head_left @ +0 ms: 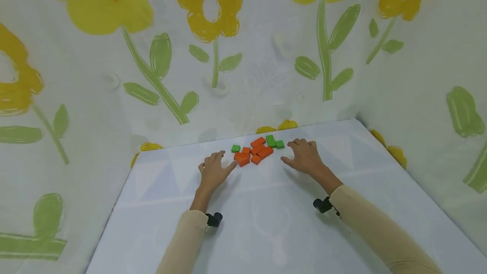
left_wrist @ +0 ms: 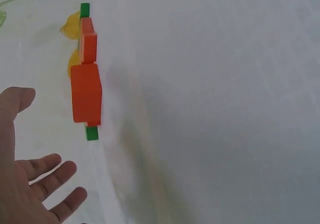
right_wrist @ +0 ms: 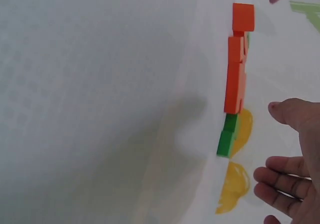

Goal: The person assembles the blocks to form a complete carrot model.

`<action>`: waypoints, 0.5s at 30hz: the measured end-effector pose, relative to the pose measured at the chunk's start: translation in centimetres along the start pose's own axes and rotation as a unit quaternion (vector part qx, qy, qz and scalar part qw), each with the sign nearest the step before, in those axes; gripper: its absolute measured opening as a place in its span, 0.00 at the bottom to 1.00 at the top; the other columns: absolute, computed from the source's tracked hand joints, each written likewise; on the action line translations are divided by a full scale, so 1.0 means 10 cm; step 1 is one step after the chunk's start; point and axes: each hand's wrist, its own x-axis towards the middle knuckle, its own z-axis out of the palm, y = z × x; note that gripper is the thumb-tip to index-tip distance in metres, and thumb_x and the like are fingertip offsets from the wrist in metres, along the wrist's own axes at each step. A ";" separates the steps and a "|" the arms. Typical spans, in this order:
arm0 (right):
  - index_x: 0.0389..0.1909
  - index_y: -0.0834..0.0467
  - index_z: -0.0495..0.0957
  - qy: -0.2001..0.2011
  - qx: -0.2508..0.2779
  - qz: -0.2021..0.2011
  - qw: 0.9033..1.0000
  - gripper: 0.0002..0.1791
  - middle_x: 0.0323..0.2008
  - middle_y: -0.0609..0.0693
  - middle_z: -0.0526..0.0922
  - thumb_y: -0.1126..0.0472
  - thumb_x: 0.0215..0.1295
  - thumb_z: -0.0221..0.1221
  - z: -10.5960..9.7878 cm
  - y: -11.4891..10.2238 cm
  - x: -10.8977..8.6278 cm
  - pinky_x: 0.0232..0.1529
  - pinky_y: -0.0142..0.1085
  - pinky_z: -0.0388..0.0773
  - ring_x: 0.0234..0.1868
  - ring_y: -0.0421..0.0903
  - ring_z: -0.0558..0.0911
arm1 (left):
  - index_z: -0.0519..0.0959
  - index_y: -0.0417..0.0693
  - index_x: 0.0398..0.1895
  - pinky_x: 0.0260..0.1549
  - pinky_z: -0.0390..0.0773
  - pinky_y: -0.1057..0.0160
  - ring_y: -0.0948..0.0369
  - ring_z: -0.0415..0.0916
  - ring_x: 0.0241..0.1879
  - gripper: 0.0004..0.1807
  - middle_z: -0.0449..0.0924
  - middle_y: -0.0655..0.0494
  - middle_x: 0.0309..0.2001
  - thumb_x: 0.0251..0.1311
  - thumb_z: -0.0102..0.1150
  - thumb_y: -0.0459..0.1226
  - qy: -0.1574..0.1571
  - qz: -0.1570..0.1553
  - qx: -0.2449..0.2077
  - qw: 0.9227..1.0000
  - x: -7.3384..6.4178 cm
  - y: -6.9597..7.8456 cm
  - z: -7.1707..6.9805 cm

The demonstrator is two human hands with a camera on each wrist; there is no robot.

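Several orange blocks [head_left: 265, 152] and a few green blocks [head_left: 270, 141] lie in a loose cluster near the far edge of the table. To the left of the cluster is my left hand [head_left: 214, 173], fingers spread and nothing held; its thumb is close to the nearest orange block [left_wrist: 86, 93], and I cannot tell whether they touch. On the other side, my right hand [head_left: 304, 157] is spread beside a small green block [head_left: 280, 144], holding nothing. The right wrist view shows a gap between its fingers [right_wrist: 282, 181] and the green blocks [right_wrist: 227, 136].
A pale table [head_left: 258, 219] with a faint triangle pattern stretches toward me. Behind and beside it hangs a white curtain [head_left: 262, 75] printed with yellow flowers and green stems. A small black device sits at each wrist, the left one [head_left: 214, 219] and the right one [head_left: 322, 204].
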 end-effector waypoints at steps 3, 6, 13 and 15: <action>0.59 0.61 0.78 -0.012 0.004 0.004 1.000 0.34 0.55 0.58 0.79 0.39 0.63 0.63 0.04 -0.02 0.06 0.56 0.58 0.65 0.58 0.57 0.74 | 0.70 0.46 0.69 0.57 0.56 0.38 0.44 0.64 0.61 0.40 0.71 0.46 0.62 0.62 0.55 0.63 -0.013 -0.001 0.009 1.000 0.11 0.12 0.13; 0.59 0.60 0.78 -0.024 0.006 0.011 1.000 0.33 0.53 0.57 0.80 0.40 0.63 0.63 0.09 -0.05 0.12 0.56 0.56 0.65 0.56 0.57 0.75 | 0.71 0.41 0.68 0.56 0.59 0.38 0.43 0.65 0.59 0.41 0.71 0.42 0.61 0.62 0.54 0.62 -0.022 -0.001 0.019 1.000 0.19 0.23 0.25; 0.57 0.60 0.79 -0.047 0.008 0.039 0.998 0.31 0.50 0.54 0.81 0.39 0.63 0.62 0.19 -0.27 0.37 0.56 0.54 0.67 0.52 0.54 0.76 | 0.74 0.36 0.61 0.51 0.63 0.40 0.44 0.67 0.52 0.40 0.73 0.41 0.54 0.61 0.57 0.62 0.001 -0.025 0.040 0.999 0.35 0.40 0.40; 0.54 0.59 0.80 -0.055 0.010 0.047 0.997 0.30 0.47 0.53 0.81 0.40 0.63 0.63 0.21 -0.34 0.44 0.55 0.53 0.67 0.49 0.53 0.75 | 0.75 0.37 0.60 0.51 0.64 0.41 0.45 0.67 0.51 0.39 0.73 0.41 0.53 0.60 0.58 0.61 0.007 -0.032 0.046 0.998 0.39 0.43 0.43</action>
